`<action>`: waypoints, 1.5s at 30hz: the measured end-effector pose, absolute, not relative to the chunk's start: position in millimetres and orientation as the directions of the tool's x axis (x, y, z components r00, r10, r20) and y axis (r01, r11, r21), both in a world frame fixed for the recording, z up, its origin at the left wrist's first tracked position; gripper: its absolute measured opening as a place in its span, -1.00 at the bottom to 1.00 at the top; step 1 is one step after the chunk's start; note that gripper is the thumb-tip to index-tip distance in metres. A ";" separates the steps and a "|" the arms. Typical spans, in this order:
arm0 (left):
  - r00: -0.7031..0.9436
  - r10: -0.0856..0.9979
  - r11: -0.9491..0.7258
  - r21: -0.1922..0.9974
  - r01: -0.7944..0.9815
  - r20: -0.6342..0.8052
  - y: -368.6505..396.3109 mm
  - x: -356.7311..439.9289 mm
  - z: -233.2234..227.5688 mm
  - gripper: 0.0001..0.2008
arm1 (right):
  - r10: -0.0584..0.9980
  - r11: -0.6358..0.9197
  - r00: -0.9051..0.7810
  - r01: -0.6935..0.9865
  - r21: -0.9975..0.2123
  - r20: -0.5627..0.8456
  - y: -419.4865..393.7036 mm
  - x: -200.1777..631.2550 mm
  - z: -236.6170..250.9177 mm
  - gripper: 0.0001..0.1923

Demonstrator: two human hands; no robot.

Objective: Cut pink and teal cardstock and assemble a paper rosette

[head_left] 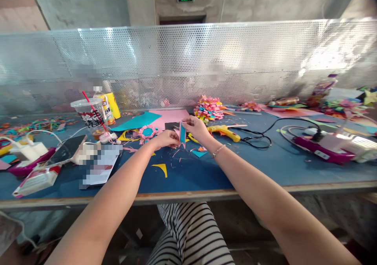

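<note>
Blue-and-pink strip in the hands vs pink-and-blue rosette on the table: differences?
Pose: the strip is held upright between the left hand and right hand; the rosette lies on the table.
Shape: the strip is narrow and straight-sided; the rosette is roundish with a fringed edge.
Width: the rosette looks wider than the strip.
Shared: both show pink and blue.

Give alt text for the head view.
Two bare hands hold a narrow blue-and-pink paper strip above a cluttered blue table. A pink-and-blue paper rosette lies to their left, a yellow corded glue gun to their right.
</note>
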State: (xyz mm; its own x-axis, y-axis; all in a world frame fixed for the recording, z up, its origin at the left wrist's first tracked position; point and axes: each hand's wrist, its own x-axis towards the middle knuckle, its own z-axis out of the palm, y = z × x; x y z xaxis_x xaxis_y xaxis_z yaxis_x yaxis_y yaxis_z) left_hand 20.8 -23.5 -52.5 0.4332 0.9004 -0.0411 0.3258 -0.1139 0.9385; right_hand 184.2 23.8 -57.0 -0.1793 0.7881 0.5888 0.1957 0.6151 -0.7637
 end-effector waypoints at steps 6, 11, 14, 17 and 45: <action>0.419 0.906 -0.105 0.928 0.358 -0.060 -25.4 23.0 -50.6 -0.92 | 0.784 0.621 -0.185 0.193 -0.760 0.593 24.3 184.6 -57.0 -0.79; 0.429 0.902 -0.135 0.919 0.370 -0.040 -27.9 24.6 -49.0 -0.93 | 0.784 0.620 -0.179 0.203 -0.758 0.594 25.5 184.9 -57.3 -0.77; 0.429 0.902 -0.133 0.921 0.365 -0.039 -28.6 25.2 -48.6 -0.93 | 0.784 0.621 -0.180 0.207 -0.756 0.594 25.6 185.0 -57.4 -0.76; 0.427 0.903 -0.130 0.922 0.365 -0.042 -28.5 25.5 -48.7 -0.92 | 0.790 0.613 -0.181 0.215 -0.760 0.586 25.4 184.9 -57.2 -0.75; 0.431 0.901 -0.160 0.888 0.431 -0.047 -29.5 25.7 -46.0 -0.92 | 0.804 0.595 -0.177 0.204 -0.778 0.568 18.7 183.6 -51.9 -0.79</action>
